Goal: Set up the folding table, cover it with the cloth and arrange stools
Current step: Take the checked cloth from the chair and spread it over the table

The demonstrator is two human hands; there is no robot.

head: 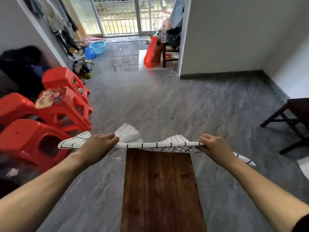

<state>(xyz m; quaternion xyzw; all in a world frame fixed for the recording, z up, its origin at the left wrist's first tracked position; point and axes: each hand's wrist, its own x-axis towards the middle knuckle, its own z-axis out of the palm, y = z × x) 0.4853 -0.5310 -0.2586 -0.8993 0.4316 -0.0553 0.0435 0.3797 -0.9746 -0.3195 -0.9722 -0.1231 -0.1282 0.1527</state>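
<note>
Table (160, 190): 1 | hands: left (98, 144), right (212, 148) both grasping cloth (157, 144) | red stools (55, 104): 4

Both hands, left hand (98, 144) and right hand (213, 147), grip the checked cloth (150, 144) (rippled, airborne) above the wooden table (160, 190); red stools (50, 114) at frame left.

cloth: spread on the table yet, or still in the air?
In the air. The left hand and right hand grip the checked cloth by its near edge; it billows over the far end of the bare wooden table.
</note>
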